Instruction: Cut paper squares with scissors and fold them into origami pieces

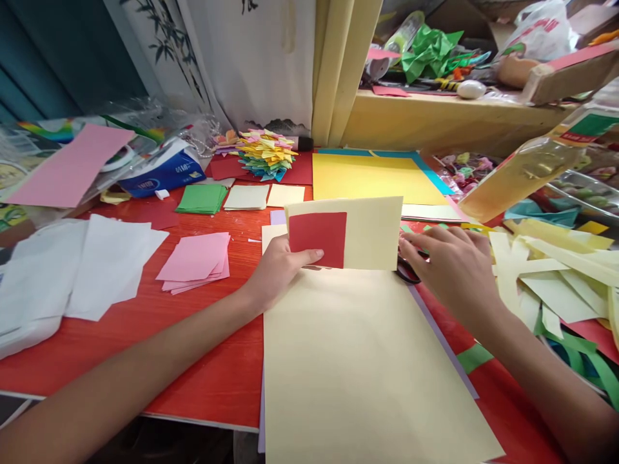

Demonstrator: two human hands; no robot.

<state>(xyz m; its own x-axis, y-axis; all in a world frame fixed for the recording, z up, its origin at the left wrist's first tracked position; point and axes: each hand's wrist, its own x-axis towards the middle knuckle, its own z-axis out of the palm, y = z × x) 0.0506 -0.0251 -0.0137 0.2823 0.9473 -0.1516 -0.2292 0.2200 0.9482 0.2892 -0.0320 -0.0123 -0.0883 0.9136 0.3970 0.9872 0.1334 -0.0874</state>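
My left hand point(283, 267) holds up a cream paper piece point(372, 232) with a red paper square point(322, 232) against its left part, the thumb pressed over the square. At the right edge of the cream piece, my right hand point(447, 264) has its fingers curled around the dark handles of scissors point(409, 274); the blades are hidden. Beneath both hands lies a large cream sheet point(367, 367) with a purple sheet point(447, 348) showing under its right edge.
Pink squares point(196, 261), green squares point(202, 198) and white sheets point(109, 264) lie left. A yellow sheet point(374, 177) and a folded-paper cluster point(267, 154) sit behind. A tilted bottle point(527, 167) and paper scraps point(565, 270) are at right.
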